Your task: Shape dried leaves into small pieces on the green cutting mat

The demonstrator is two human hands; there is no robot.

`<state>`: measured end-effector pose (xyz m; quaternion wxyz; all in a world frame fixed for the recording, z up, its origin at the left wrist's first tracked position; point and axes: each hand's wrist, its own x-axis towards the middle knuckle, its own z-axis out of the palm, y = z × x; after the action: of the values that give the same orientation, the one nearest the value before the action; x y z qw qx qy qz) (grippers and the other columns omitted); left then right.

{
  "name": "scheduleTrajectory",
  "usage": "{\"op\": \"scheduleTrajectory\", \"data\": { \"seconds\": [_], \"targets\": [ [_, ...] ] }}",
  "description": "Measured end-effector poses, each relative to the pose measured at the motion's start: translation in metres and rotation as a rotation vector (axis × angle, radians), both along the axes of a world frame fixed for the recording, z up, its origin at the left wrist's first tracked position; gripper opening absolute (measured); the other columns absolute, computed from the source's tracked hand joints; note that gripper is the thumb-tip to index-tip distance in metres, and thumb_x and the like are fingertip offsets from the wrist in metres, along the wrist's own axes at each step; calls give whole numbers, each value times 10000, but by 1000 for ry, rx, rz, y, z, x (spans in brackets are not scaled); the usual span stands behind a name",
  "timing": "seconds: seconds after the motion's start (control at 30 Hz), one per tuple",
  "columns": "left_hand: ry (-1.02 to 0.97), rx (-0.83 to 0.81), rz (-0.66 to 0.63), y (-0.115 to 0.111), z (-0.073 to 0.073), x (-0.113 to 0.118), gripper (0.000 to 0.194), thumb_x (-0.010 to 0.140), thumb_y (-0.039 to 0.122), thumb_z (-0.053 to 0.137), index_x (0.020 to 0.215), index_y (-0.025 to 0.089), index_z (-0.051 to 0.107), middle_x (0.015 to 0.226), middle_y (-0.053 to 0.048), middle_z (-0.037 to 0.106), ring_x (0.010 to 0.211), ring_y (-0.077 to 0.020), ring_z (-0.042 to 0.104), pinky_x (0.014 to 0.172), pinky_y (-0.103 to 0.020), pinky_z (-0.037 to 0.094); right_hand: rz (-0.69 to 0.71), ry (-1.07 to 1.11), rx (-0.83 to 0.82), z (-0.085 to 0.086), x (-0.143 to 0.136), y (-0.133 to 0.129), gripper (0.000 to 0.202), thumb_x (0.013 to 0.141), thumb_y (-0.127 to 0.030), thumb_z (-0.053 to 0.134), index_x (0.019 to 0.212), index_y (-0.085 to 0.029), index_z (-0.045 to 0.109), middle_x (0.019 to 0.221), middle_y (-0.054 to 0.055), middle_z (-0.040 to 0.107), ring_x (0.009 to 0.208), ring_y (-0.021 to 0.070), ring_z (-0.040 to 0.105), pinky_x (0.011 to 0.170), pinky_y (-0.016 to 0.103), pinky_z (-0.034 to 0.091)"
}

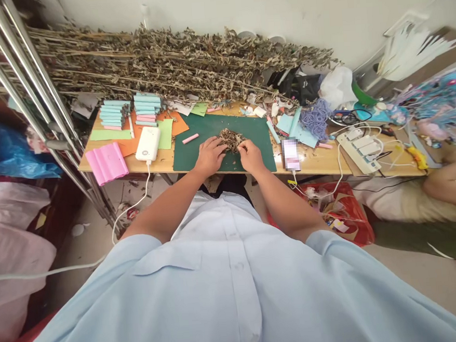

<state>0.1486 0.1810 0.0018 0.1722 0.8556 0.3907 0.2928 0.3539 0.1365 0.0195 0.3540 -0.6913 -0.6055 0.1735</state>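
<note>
A small heap of dried brown leaves (230,138) lies on the dark green cutting mat (190,158). My left hand (210,155) rests at the left side of the heap, fingers stretched out and touching its edge. On the opposite side, my right hand (250,156) is closed in a pinch on some of the dried leaves. A short pink paper roll (190,138) sits on the mat to the left. Leaf crumbs are scattered over the mat.
Dried leafy stalks (189,59) line the wall behind. Stacked blue rolls (147,104), a white power bank (148,144) and pink paper (107,163) stand left. A phone (291,154), purple yarn (315,120) and power strip (359,151) lie right. Another person's arm (445,182) shows far right.
</note>
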Motion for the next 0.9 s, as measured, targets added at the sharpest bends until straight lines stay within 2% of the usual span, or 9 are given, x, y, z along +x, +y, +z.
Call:
{"op": "scheduleTrajectory", "data": {
  "seconds": [0.27, 0.43, 0.53, 0.63, 0.73, 0.8, 0.9],
  "targets": [
    [-1, 16, 38, 1, 0, -3, 348, 934, 250, 596, 1247, 228, 747, 1461, -107, 644, 1450, -320, 483, 1184, -556, 371, -43, 288, 57, -20, 4, 16, 237, 817, -347, 632, 995, -199, 681, 938, 47, 730, 813, 199, 658, 857, 365, 543],
    [5, 48, 53, -1, 2, -4, 369, 944, 256, 589, 1286, 230, 727, 1459, -114, 645, 1451, -316, 479, 1176, -557, 370, -51, 450, 55, -17, 2, 14, 367, 839, -398, 630, 1137, -188, 673, 1039, 74, 747, 700, 155, 631, 633, 301, 551],
    [-5, 55, 44, -3, 8, 6, 371, 955, 266, 582, 1298, 234, 719, 1444, -117, 656, 1446, -310, 483, 1168, -553, 372, -58, 482, 64, -14, 4, 14, 393, 837, -406, 656, 1158, -180, 668, 1039, 83, 746, 671, 145, 621, 578, 281, 532],
    [-11, 51, 38, -6, 15, 23, 356, 961, 267, 579, 1283, 243, 727, 1419, -110, 675, 1431, -308, 494, 1165, -548, 364, -76, 483, 87, -16, 7, 15, 398, 827, -391, 674, 1160, -173, 676, 1008, 75, 742, 672, 143, 617, 611, 285, 542],
    [-8, 35, 89, -9, 19, 35, 325, 968, 281, 584, 1248, 229, 743, 1356, -106, 708, 1371, -302, 530, 1157, -519, 362, -107, 451, 104, -18, 8, 10, 393, 835, -381, 663, 1167, -173, 685, 979, 62, 743, 688, 145, 612, 678, 298, 559],
    [7, 32, 103, -11, 18, 36, 321, 987, 314, 573, 1242, 222, 745, 1309, -111, 723, 1335, -295, 543, 1144, -501, 368, -93, 393, 108, -19, 6, 1, 397, 858, -385, 639, 1196, -183, 689, 975, 53, 746, 694, 146, 604, 728, 311, 565],
    [27, 46, 67, -15, 14, 30, 338, 1016, 366, 540, 1249, 232, 745, 1272, -114, 727, 1316, -289, 538, 1132, -493, 367, 2, 304, 122, -18, -1, -14, 427, 878, -362, 616, 1270, -202, 674, 990, 40, 749, 658, 135, 579, 770, 319, 565]
  ]
}}
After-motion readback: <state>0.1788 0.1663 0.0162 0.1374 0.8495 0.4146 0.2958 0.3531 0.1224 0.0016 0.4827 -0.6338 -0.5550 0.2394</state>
